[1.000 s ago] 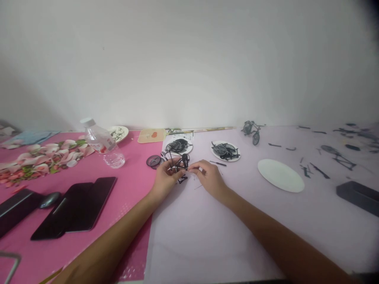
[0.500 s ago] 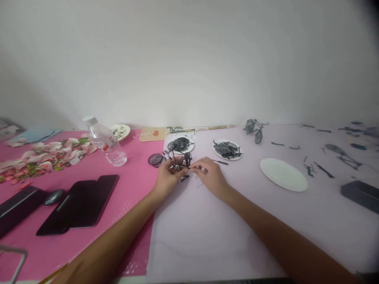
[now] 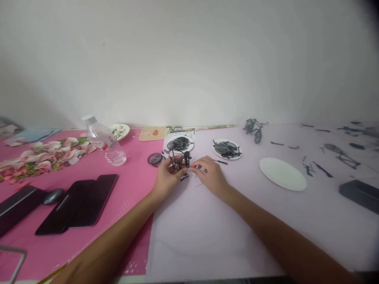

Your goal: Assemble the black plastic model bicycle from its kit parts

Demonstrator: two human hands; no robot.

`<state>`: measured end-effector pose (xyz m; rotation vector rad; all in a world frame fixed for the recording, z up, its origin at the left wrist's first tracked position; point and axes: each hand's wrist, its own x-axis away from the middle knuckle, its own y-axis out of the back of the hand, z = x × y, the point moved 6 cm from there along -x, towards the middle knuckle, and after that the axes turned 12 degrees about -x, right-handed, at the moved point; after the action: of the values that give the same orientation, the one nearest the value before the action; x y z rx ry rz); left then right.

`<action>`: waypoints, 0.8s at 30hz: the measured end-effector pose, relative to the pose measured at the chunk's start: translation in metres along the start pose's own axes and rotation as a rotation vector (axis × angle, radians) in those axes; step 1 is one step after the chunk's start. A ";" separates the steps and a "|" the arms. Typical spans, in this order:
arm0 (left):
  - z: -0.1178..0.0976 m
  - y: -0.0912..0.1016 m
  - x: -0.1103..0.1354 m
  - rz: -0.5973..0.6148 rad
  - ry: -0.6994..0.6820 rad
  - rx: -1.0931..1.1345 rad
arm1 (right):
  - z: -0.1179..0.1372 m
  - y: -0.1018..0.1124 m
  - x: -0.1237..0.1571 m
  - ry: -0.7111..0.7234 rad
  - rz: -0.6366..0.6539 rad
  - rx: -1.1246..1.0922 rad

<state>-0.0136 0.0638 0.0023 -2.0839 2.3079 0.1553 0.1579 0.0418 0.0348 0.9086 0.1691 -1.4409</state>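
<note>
Bike frame [image 3: 186, 156] steady, touch light
My left hand [image 3: 166, 177] grips it; whether my right hand [image 3: 211, 173], at its edge, grasps anything, I can't tell.

A single view looks out from the person's head, above the near side of the worktop [image 3: 207, 236], facing forward and down across it. The camera sits far enough back to cover the worktop from its near edge to the wall [image 3: 189, 59] behind it, while both sides run out of frame. The left grip [image 3: 167, 175] and right grip [image 3: 209, 171] look small, at the worktop's middle.
</note>
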 end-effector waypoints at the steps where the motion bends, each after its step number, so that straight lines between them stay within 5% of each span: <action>1: -0.001 0.000 0.000 0.000 -0.008 -0.003 | 0.000 0.000 0.000 0.008 -0.001 0.006; 24: 0.001 0.000 0.000 -0.012 -0.025 -0.033 | 0.000 -0.002 0.002 0.016 0.047 0.082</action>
<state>-0.0135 0.0639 0.0011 -2.0976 2.2942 0.2196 0.1561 0.0403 0.0325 0.9848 0.1008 -1.4054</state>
